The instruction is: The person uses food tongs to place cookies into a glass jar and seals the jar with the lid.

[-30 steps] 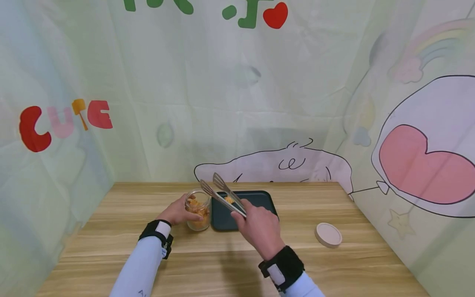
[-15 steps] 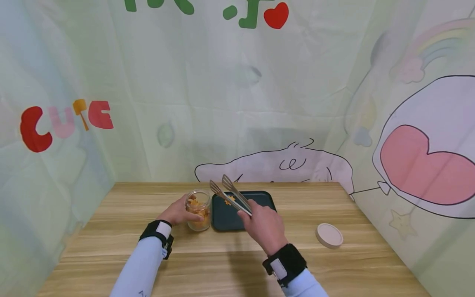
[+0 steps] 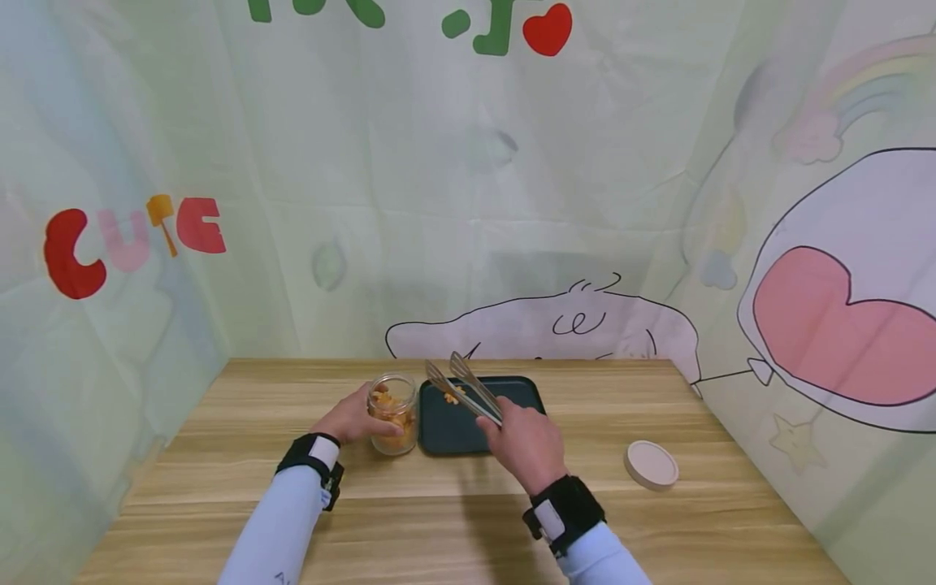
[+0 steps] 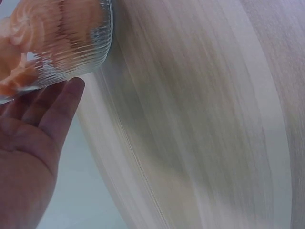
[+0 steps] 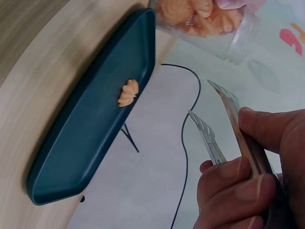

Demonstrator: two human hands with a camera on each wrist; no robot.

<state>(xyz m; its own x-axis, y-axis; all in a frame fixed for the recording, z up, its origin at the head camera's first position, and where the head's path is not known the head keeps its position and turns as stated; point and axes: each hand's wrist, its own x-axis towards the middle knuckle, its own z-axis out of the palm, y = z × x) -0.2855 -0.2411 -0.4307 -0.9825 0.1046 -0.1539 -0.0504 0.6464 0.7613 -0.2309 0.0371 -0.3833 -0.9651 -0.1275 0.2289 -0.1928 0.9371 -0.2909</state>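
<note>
My left hand [image 3: 354,416] holds an open glass jar [image 3: 395,441] of swirled orange-brown cookies upright on the table, thumb across its front. In the left wrist view its fingers [image 4: 62,107] lie along the jar's ribbed lower wall. My right hand [image 3: 528,445] grips metal tongs [image 5: 238,126], thumb on one arm and fingers round the other. The slotted tips stand apart with nothing between them, above the dark teal tray [image 3: 439,436]. One cookie [image 5: 128,93] lies on that tray near its far edge, partly overlapped by the tongs in the head view.
A round pale lid [image 3: 652,464] lies on the wooden table [image 3: 395,520], to the right of the tray. The jar stands close against the tray's left side. A printed cloth backdrop [image 3: 439,203] rises behind the table and along both sides.
My right hand has moved to the right with the tongs, away from the jar, and the tips have come slightly lower in view. The left hand and the jar keep their place.
</note>
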